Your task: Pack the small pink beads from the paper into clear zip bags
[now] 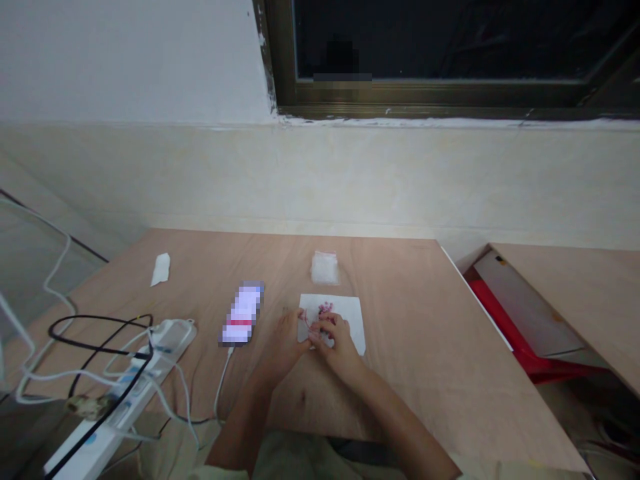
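A white sheet of paper (354, 323) lies on the wooden table with a cluster of small pink-red pieces (326, 307) on it, too small to name. At the sheet's left edge is my left hand (287, 343), thumb and fingers closed around a thin reddish strand (306, 319). My right hand (343, 347) rests over the sheet's lower middle, its fingers curled and pinched close to the left fingertips. What the right fingertips grip is too small and partly hidden. Just beyond the sheet lies a small clear plastic bag (325, 268).
Left of my hands a phone (243, 313) lies plugged into a white cable. A white power strip (165, 340) with tangled black and white cords takes up the left side. A scrap of white paper (161, 269) lies farther back. Right of the table's edge is a red object (505, 327).
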A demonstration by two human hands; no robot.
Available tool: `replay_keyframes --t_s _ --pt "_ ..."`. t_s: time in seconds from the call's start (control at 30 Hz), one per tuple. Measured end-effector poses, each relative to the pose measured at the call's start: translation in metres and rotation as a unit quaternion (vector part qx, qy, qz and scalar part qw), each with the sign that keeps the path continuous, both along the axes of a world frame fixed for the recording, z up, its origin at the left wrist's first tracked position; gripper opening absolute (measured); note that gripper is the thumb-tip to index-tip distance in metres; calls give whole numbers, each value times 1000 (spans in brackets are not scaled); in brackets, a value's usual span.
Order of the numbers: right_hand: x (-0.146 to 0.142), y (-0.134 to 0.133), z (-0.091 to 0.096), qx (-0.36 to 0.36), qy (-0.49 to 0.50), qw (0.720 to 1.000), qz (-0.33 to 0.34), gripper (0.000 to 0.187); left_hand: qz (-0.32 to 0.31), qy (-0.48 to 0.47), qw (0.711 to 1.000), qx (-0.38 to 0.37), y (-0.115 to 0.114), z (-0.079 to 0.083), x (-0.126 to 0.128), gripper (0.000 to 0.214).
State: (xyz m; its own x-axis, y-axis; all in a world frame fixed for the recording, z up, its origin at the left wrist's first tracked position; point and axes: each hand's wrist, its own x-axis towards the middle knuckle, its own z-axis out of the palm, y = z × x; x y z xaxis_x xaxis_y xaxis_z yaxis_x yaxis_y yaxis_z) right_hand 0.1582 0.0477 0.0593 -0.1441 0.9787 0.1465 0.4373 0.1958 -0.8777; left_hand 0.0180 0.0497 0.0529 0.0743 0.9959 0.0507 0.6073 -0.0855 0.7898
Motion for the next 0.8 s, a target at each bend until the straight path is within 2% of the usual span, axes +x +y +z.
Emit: replay_keyframes --t_s 0.1,0.17,0.33,0.4,0.47,0.57,0.67,0.8 --pt "6 -2 -2 -21 64 998 10 16 1 -48 999 -5 -8 9 0 50" --pt "10 -1 -1 -48 100 994 9 18 -3 -103 994 -39 -13 13 -1 50" --pt "20 0 1 -100 171 979 38 22 -47 -202 970 -128 -16 17 -5 30" --pt "24 0 -6 -111 185 976 7 25 -63 -216 965 -134 -15 15 -7 25" --pt "30 1 -18 -103 151 982 -55 26 -50 -216 966 -131 -13 10 -10 24" --pt "37 3 -39 -68 33 989 -124 17 -22 -202 971 -129 -9 0 -17 27" --pt "38 4 -50 -54 -65 989 -118 12 -32 -196 971 -134 -4 -9 -25 29" --pt "32 2 -45 -45 -132 986 -95 11 -46 -198 967 -151 4 -12 -31 34"
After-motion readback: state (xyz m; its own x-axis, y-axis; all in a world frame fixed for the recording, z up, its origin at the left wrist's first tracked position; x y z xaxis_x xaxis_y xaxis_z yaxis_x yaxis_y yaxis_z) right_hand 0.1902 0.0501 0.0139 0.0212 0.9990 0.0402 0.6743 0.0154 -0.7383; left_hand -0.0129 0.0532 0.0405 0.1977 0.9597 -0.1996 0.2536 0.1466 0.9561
